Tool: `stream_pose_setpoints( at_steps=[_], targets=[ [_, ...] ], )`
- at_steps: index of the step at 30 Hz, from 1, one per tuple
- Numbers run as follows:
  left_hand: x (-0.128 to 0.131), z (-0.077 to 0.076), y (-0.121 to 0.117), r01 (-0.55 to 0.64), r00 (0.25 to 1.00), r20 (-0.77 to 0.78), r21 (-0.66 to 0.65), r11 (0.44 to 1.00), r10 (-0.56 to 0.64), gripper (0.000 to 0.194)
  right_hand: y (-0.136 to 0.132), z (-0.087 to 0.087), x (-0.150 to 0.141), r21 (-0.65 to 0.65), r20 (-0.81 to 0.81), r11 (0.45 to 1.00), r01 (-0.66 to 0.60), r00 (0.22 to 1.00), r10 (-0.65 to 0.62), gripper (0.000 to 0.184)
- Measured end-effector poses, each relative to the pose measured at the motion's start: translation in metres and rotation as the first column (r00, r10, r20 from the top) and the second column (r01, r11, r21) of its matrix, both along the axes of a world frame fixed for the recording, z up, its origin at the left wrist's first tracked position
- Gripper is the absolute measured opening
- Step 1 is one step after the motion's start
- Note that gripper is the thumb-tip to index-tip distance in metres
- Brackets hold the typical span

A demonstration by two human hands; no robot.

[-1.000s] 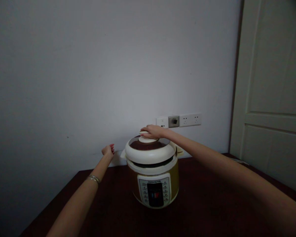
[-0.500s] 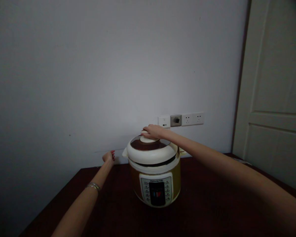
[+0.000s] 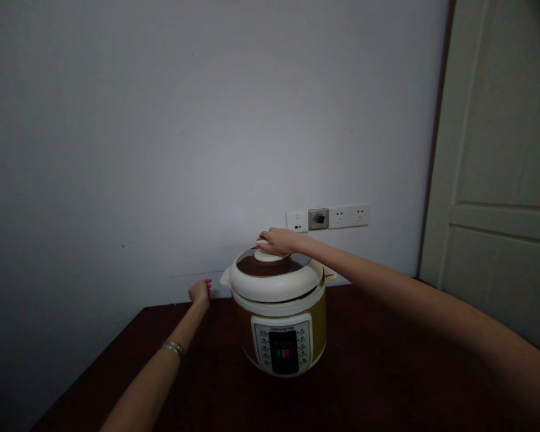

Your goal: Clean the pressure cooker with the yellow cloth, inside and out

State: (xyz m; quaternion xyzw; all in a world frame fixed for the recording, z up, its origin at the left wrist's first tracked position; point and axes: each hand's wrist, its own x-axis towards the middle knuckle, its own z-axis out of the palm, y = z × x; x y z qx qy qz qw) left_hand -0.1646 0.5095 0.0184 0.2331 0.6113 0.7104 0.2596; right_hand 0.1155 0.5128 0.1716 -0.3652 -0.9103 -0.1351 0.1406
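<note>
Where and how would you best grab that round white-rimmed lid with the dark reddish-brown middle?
Probably by the raised cream-coloured knob at the centre of the lid, from above, where the bare right hand has its fingers. The knob stands proud, giving fingers something to close on; the smooth, wide, rounded rim looks harder to grasp one-handed, and a central hold should balance better.

A pale wall [image 3: 234, 120] fills most of the frame in dim light, with outlets [image 3: 348, 216] right of centre. A panelled door [image 3: 499, 168] stands at right; a dark red worktop [image 3: 369, 348] spans the bottom.
</note>
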Motion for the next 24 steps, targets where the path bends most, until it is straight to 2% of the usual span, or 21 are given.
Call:
stream_pose_setpoints(
  at_steps=[2,4,7,8,9,10,11,13,14,16,18,20,24],
  targets=[
    [0.004,0.020,-0.001,-0.020,0.994,-0.101,0.072,0.997,0.027,0.017,0.000,0.001,-0.001,-0.002,-0.015,1.000,0.007,1.000,-0.007,0.056],
    [0.011,0.049,0.000,0.017,0.975,-0.221,0.162,0.987,0.020,0.020,0.000,0.002,-0.001,-0.012,-0.026,1.000,-0.003,1.000,0.003,0.055],
    [0.037,0.099,-0.002,0.193,0.912,-0.401,0.232,0.953,-0.087,0.018,0.000,0.005,0.000,-0.035,-0.026,0.998,-0.045,0.999,0.044,0.056],
    [0.049,0.114,-0.003,0.300,0.858,-0.487,0.217,0.929,-0.163,0.015,0.000,0.006,0.002,-0.048,-0.028,0.996,-0.074,0.997,0.073,0.057],
    [0.062,0.125,-0.005,0.470,0.688,-0.680,0.151,0.870,-0.254,0.015,-0.001,0.007,0.005,-0.072,-0.038,0.992,-0.107,0.994,0.105,0.058],
    [0.076,0.135,-0.006,0.583,0.492,-0.823,0.069,0.809,-0.284,0.015,-0.001,0.008,0.010,-0.108,-0.059,0.984,-0.145,0.988,0.140,0.058],
    [0.089,0.141,-0.008,0.651,0.314,-0.902,-0.022,0.759,-0.296,0.017,-0.002,0.009,0.017,-0.148,-0.095,0.971,-0.186,0.980,0.173,0.058],
    [0.112,0.148,-0.009,0.713,0.031,-0.954,-0.188,0.676,-0.298,0.026,-0.004,0.011,0.036,-0.194,-0.217,0.952,-0.239,0.956,0.196,0.052],
    [0.120,0.148,-0.010,0.714,-0.080,-0.950,-0.265,0.648,-0.301,0.032,-0.006,0.011,0.048,-0.192,-0.307,0.956,-0.223,0.938,0.157,0.047],
    [0.131,0.148,-0.009,0.677,-0.249,-0.920,-0.389,0.625,-0.303,0.043,-0.009,0.007,0.076,-0.171,-0.498,0.980,-0.099,0.867,0.001,0.035],
    [0.134,0.148,-0.007,0.613,-0.343,-0.891,-0.451,0.648,-0.296,0.051,-0.013,-0.005,0.104,-0.208,-0.622,0.975,0.075,0.759,-0.191,0.029],
    [0.135,0.148,-0.004,0.570,-0.385,-0.879,-0.465,0.677,-0.280,0.054,-0.016,-0.024,0.128,-0.302,-0.633,0.938,0.171,0.699,-0.332,0.027],
    [0.138,0.149,0.002,0.549,-0.416,-0.881,-0.442,0.709,-0.227,0.053,-0.017,-0.072,0.148,-0.562,-0.552,0.801,0.207,0.627,-0.550,0.037]
  ],
)
